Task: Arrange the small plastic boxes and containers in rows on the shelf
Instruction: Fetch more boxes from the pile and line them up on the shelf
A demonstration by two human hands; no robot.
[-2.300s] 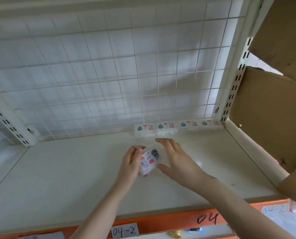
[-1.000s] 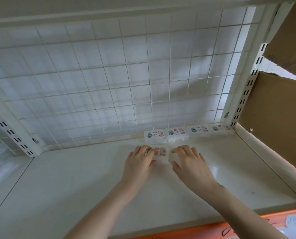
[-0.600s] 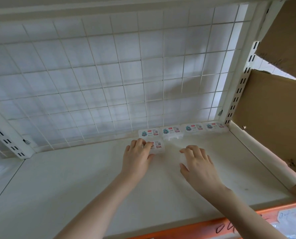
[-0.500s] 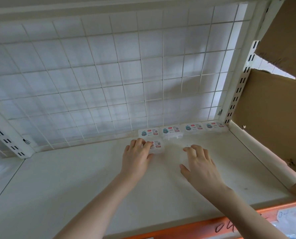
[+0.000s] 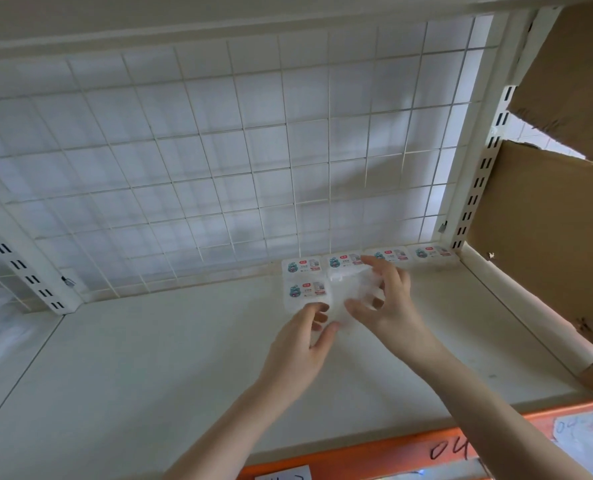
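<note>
A flat off-white metal shelf (image 5: 184,358) is backed by a white wire grid panel (image 5: 219,161), with brown cardboard sheets (image 5: 544,237) at the right. Four small clear plastic boxes with printed labels (image 5: 367,263) are lined along the far edge; a fifth labelled box (image 5: 306,294) lies just nearer. A clear unlabelled box (image 5: 354,292) is held by the right hand (image 5: 385,306), fingers curled round it. The left hand (image 5: 302,344) is loosely curled just beside it, gripping nothing.

We see a pale shelf (image 5: 149,375) with an orange front edge. Four labelled boxes (image 5: 364,262) line its back; a fifth box (image 5: 307,291) sits just before the leftmost.
</note>
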